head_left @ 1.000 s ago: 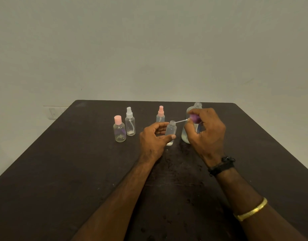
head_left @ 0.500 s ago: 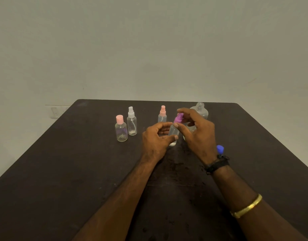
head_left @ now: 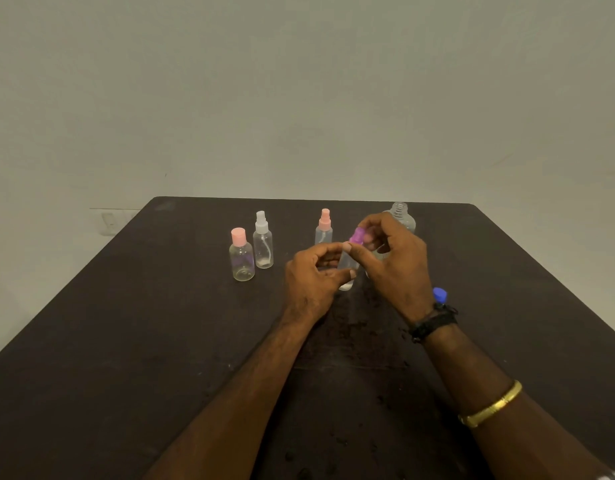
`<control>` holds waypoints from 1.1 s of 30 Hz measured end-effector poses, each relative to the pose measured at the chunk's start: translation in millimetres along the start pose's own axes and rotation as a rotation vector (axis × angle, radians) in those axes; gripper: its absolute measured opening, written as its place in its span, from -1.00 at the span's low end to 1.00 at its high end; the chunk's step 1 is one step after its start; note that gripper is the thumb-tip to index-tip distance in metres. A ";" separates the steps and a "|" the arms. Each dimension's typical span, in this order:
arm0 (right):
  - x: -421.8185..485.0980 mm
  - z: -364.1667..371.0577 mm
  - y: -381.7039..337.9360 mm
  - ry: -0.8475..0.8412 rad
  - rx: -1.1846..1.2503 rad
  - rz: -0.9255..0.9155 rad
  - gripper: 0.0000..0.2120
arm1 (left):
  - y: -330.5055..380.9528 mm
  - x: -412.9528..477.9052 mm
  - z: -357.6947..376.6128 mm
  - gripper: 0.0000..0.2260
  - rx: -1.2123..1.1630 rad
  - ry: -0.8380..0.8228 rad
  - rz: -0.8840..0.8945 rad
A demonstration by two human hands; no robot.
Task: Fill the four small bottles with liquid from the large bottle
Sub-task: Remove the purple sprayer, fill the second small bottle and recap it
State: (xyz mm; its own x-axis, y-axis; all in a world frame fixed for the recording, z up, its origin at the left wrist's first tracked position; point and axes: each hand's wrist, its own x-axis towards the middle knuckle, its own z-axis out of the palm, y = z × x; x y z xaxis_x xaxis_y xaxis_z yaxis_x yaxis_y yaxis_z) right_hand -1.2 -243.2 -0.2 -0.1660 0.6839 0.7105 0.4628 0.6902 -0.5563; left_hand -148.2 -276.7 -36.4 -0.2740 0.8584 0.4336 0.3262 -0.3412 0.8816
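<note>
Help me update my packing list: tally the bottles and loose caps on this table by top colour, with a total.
Small clear plastic bottles with pink tops: 2
Small clear plastic bottle with white spray top: 1
Small clear plastic bottle with purple spray top: 1
Large clear plastic bottle, uncapped: 1
Loose blue cap: 1
Total: 6

Dark table (head_left: pixel 160 341) bears small bottles (head_left: pixel 242 259), a large bottle (head_left: pixel 401 216), a blue cap (head_left: pixel 439 294).

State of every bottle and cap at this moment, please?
Pink-capped bottle: upright, capped.
White sprayer bottle: upright, capped.
Pink sprayer bottle: upright, capped.
Fourth small bottle: upright, held by left hand.
Purple sprayer: on its neck, pinched by right hand.
Large bottle: upright, uncapped.
Blue cap: off, on table.
</note>
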 end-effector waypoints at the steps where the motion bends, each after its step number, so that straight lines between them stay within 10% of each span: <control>1: 0.6 0.3 -0.2 -0.003 -0.009 0.003 -0.71 | 0.1 0.1 0.0 -0.59 -0.003 0.001 0.000; 33: -3.2 9.2 -6.3 -0.052 0.027 0.036 -0.57 | -2.6 4.9 -3.1 -0.63 -0.069 0.020 -0.020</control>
State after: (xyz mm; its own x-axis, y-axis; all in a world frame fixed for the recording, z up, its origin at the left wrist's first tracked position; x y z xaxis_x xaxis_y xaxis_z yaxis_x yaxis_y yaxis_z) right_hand -11.6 -247.6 -3.0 -0.1947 0.7195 0.6667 0.4456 0.6704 -0.5933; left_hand -153.2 -272.9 -36.0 -0.2980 0.8578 0.4189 0.2578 -0.3502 0.9005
